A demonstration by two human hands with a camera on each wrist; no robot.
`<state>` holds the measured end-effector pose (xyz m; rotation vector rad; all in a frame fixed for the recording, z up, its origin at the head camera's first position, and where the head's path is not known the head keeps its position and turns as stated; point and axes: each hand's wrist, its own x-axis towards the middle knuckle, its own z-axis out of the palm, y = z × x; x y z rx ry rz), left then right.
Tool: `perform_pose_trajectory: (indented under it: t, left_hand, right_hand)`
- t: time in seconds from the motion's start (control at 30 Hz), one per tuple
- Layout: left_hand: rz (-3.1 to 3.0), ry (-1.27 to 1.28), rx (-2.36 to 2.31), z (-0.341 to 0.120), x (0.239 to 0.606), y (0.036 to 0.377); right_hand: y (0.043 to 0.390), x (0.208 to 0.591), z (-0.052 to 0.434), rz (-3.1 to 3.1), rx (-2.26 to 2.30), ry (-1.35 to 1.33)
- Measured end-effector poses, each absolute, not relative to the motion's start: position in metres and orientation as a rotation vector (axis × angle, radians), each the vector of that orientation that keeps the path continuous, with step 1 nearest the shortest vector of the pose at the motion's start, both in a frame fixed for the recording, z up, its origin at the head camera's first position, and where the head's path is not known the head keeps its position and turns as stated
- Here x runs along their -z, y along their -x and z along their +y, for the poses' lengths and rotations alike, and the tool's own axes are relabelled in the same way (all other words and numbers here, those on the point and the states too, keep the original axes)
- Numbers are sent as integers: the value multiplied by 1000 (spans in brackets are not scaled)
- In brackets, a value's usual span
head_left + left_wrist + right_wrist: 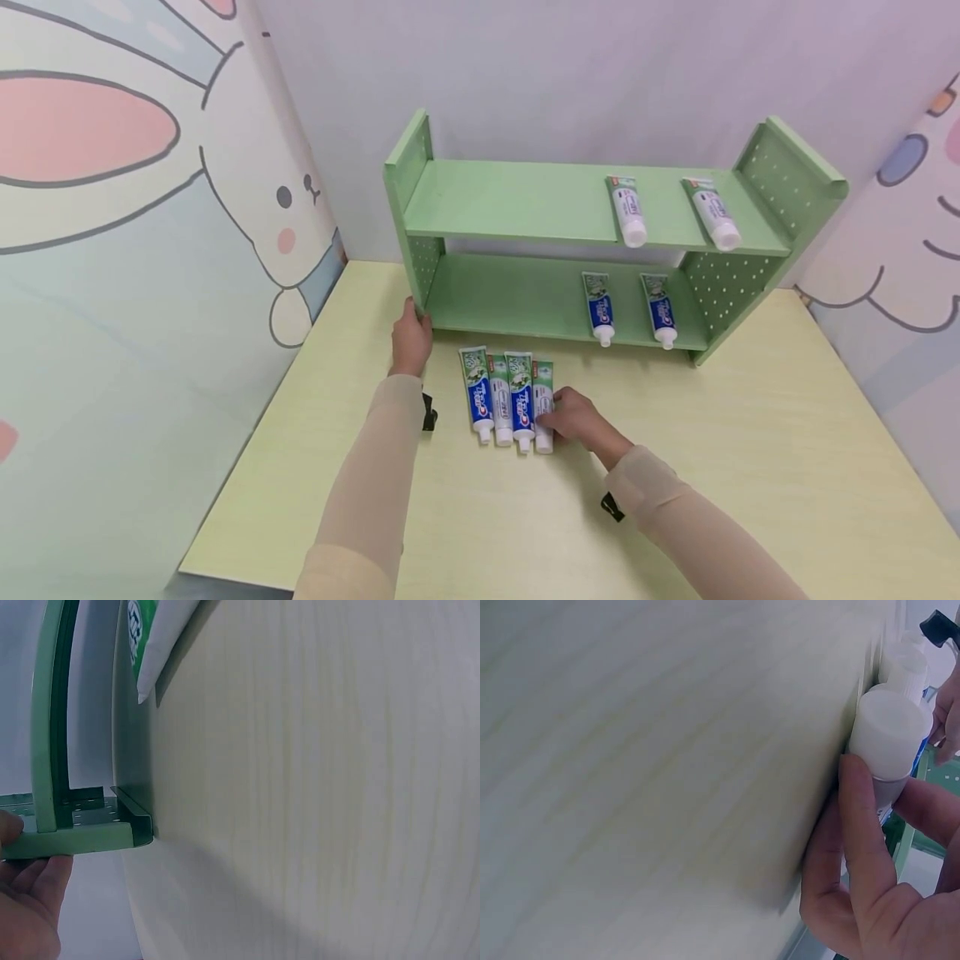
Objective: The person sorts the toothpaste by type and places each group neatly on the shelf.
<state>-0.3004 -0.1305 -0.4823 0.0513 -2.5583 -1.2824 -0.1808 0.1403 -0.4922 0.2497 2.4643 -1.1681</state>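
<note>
Table [750, 467]: pale yellow wood-grain laminate, smooth, faint sheen. Shelf rack [525, 200] at 12 o'clock: green painted sheet metal, matt, side panels perforated, edges folded. Toothpaste tubes [510, 396] at centre: glossy printed plastic, smooth; caps [889, 735] white plastic, satin. Sleeves [375, 483]: beige thin knit cloth, matt. Walls: printed cartoon film at 9 and 3 o'clock, smooth.

toothpaste tubes [508, 398] printed, lettering too small to read
</note>
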Motion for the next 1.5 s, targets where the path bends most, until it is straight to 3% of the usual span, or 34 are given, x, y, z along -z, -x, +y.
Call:
perform_pose_trajectory:
  t: [1.5]
  left_hand:
    - [-2568, -51, 1285, -131, 479, 298]
  right_hand:
    - [177, 477, 159, 2246, 1401, -237]
